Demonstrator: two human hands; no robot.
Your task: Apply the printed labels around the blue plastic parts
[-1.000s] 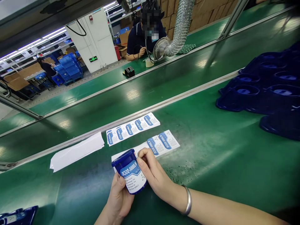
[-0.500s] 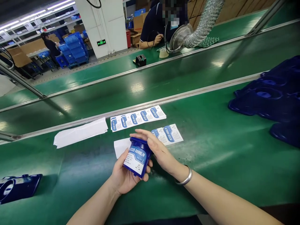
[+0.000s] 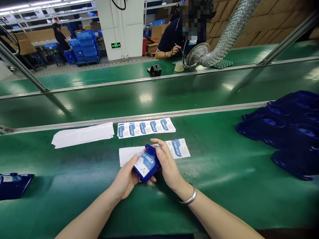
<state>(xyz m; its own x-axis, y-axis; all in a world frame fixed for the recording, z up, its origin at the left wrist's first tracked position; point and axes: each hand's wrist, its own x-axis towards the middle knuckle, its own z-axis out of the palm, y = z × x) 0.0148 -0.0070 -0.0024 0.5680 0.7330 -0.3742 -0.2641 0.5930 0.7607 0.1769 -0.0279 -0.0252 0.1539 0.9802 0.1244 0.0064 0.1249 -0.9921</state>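
Observation:
A dark blue plastic housing [image 3: 155, 165], with a white-and-blue label [image 3: 145, 164] on its face, is tilted between my hands. My left hand [image 3: 124, 179] grips it from the left and below, its thumb on the label's edge and its fingertips showing underneath. On the upper right side, my right hand [image 3: 171, 167] rests against the housing, thumb along the edge and fingers curved behind the top. A label strip [image 3: 179, 149] lies on the green table [image 3: 219, 186] behind them, partly covered, its left part blank white backing.
Farther back lie a stack of label sheets [image 3: 147, 127] and white backing strips [image 3: 83, 134]. Dark blue plastic parts [image 3: 281, 127] are heaped at right; another blue part [image 3: 16, 186] lies at left. Across the line a person [image 3: 169, 39] sits near a silver duct [image 3: 231, 36].
The view has tilted and shifted. The housing is turned and tipped further back in my left hand, and my right thumb sits closer against its edge.

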